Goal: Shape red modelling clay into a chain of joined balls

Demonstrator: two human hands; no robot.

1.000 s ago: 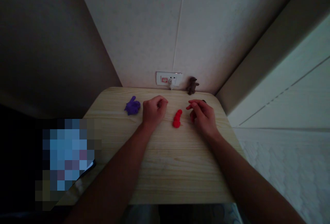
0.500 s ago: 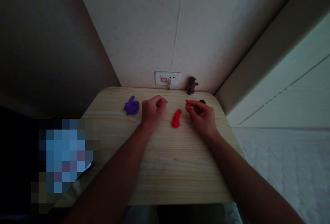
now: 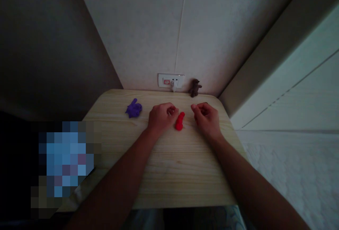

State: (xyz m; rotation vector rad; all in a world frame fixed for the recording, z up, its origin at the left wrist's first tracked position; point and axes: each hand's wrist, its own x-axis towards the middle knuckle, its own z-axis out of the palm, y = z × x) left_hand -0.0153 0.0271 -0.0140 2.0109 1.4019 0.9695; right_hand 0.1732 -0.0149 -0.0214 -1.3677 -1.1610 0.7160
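Observation:
A red lumpy strip of what looks like modelling clay (image 3: 179,122) lies on the table between my hands, its rounded bits joined in a row. My left hand (image 3: 162,117) is just left of it with curled fingers; the fingertips come close to its upper part, and whether they touch is unclear. On the other side, my right hand (image 3: 207,119) is closed, thumb against the bent fingers. Anything inside either hand is hidden. Left of my left hand sits a purple clay-like figure (image 3: 134,109) with a raised stub.
A small dark brown figure (image 3: 195,88) stands against the wall at the table's back. Beside it is a wall socket (image 3: 171,80) with a plug. Part of a dark thing shows behind my right hand. A blurred-out bright screen (image 3: 66,159) is at left of the wooden table (image 3: 185,184).
My left hand has moved right, closer to the red strip. My right hand has curled tighter, and the red piece seen at its fingertips is out of sight. The view has shifted slightly.

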